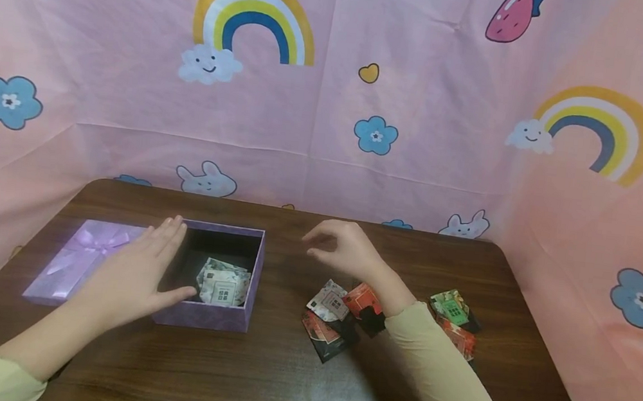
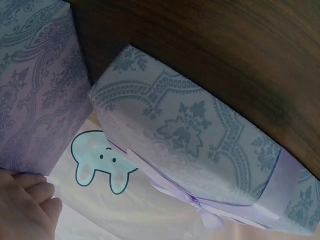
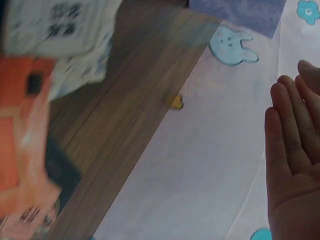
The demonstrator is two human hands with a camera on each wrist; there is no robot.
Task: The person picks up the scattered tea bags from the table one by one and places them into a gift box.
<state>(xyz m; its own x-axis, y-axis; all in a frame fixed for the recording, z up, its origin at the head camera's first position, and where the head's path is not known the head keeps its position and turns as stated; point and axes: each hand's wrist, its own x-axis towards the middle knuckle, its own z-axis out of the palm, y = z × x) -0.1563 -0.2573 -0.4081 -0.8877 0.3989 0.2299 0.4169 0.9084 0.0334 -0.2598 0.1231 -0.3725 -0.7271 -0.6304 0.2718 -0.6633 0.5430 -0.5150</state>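
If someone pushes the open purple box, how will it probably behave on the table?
The box is probably stiff, since its walls stand straight. It looks low for its width, so it would likely slide rather than tip. The packets inside lie in a loose, overlapping pile, so they may shift.

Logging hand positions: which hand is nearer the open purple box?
Left. The left hand is at the left side of the purple box; the right hand is apart from it, to its right.
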